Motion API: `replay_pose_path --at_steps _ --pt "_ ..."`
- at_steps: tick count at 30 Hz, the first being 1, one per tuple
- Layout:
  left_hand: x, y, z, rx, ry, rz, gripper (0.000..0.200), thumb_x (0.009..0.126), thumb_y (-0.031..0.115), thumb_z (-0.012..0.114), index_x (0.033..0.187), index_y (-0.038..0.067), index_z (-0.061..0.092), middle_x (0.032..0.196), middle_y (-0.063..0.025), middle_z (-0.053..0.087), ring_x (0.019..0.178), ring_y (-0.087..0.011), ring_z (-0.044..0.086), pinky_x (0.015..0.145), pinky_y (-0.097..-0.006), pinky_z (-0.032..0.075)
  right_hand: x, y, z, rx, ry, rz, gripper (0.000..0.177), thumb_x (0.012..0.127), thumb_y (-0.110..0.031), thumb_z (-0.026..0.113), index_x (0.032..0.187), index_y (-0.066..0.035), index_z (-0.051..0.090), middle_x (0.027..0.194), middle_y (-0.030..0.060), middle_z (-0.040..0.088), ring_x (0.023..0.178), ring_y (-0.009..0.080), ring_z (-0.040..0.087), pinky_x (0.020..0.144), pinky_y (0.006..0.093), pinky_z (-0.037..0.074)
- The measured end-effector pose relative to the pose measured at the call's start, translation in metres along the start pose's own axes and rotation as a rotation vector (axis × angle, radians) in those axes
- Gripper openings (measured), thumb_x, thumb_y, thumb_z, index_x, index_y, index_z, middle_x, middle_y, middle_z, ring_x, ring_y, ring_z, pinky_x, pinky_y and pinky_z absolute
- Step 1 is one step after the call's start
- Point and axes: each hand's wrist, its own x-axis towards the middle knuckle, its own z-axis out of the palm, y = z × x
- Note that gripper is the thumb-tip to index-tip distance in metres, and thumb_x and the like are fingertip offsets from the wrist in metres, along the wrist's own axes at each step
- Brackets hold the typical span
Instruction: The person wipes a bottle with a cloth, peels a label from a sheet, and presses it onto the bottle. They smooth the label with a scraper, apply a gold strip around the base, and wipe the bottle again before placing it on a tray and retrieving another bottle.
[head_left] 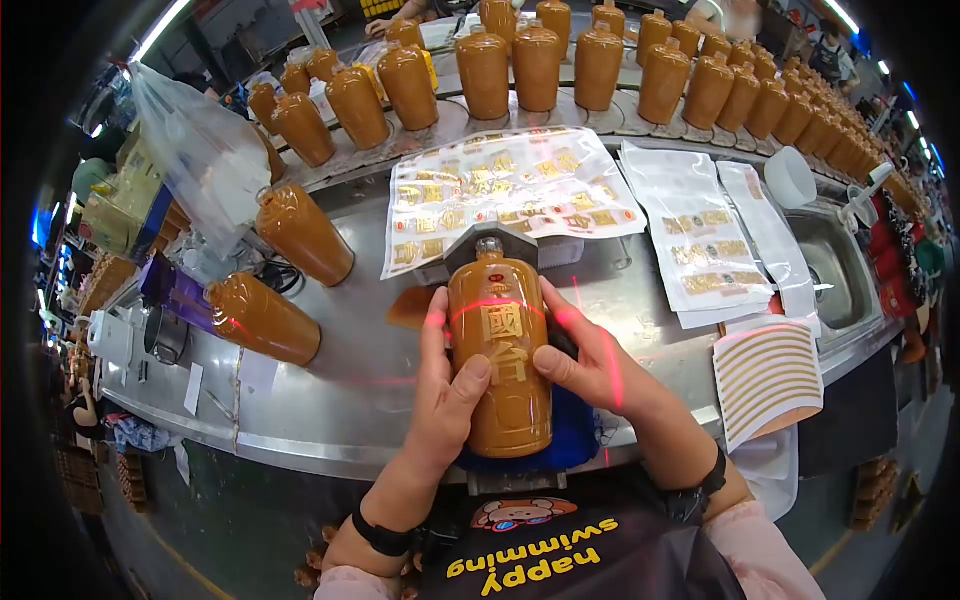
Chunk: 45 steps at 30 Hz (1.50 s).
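Note:
A glossy brown bottle (505, 410) with gold characters and a small red mark lies in the middle, its neck pointing away from me. My left hand (443, 390) is wrapped round its left side, thumb on the front. On the right side, my right hand (595, 360) grips it the same way, thumb near the lower character. Red laser lines cross the bottle and both hands. Behind the bottle's neck is a grey angular holder (520, 246), and a blue pad (575, 430) shows beneath. A sheet of gold labels (500, 190) lies just beyond.
Two brown bottles (305, 236) (262, 318) stand at the left. More label sheets (690, 230) and a sheet of gold strips (768, 383) lie right, near a sink (838, 270). Rows of bottles (597, 68) line the conveyor (440, 115). Other people are beyond it.

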Motion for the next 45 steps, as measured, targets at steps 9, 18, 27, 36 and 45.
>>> replay_pose_path --at_steps 9,18,27,36,45 --pt "0.016 0.004 -0.004 0.25 0.036 -0.053 0.082 0.093 0.025 0.063 0.15 -0.005 0.013 0.142 -0.0199 0.04 0.127 -0.0236 0.046 0.105 -0.0353 0.039 -0.001 -0.001 0.0 -0.137 0.009 -0.008 0.095 0.091 -0.04 0.067 0.151 0.007 0.011 0.148 0.0269 0.036 0.141 0.0309 0.033 0.114 0.0387 0.027" --pt "0.036 0.008 -0.008 0.064 0.051 -0.085 0.06 0.095 0.024 0.061 0.141 -0.004 0.033 0.126 -0.0157 0.053 0.114 -0.0183 0.053 0.1 -0.0303 0.043 -0.001 -0.006 0.001 -0.165 0.011 0.031 0.097 0.09 -0.04 0.068 0.151 0.007 0.01 0.147 0.0267 0.038 0.138 0.0301 0.037 0.112 0.0379 0.03" --pt "0.058 0.012 -0.007 0.206 0.028 -0.105 0.04 0.094 0.018 0.064 0.124 -0.002 0.047 0.114 -0.0115 0.057 0.104 -0.0137 0.056 0.089 -0.0269 0.048 -0.001 -0.004 0.002 -0.144 0.014 0.02 0.096 0.09 -0.038 0.068 0.151 0.006 0.01 0.147 0.0257 0.039 0.138 0.0292 0.037 0.112 0.0371 0.03" --pt "0.061 0.008 -0.008 0.333 0.061 -0.06 0.035 0.092 0.019 0.065 0.117 -0.001 0.051 0.11 -0.0111 0.058 0.1 -0.0134 0.056 0.086 -0.0272 0.047 -0.002 -0.003 0.001 -0.162 0.018 0.014 0.097 0.089 -0.039 0.068 0.151 0.008 0.01 0.147 0.0277 0.038 0.139 0.0307 0.036 0.112 0.0375 0.03" --pt "0.074 0.003 -0.013 0.281 0.095 -0.092 0.03 0.089 0.019 0.068 0.107 0.0 0.054 0.101 -0.0076 0.057 0.092 -0.0116 0.053 0.081 -0.0268 0.047 -0.001 -0.007 0.002 -0.143 0.016 0.033 0.097 0.089 -0.041 0.068 0.151 0.008 0.01 0.146 0.0275 0.039 0.138 0.03 0.038 0.112 0.0374 0.031"
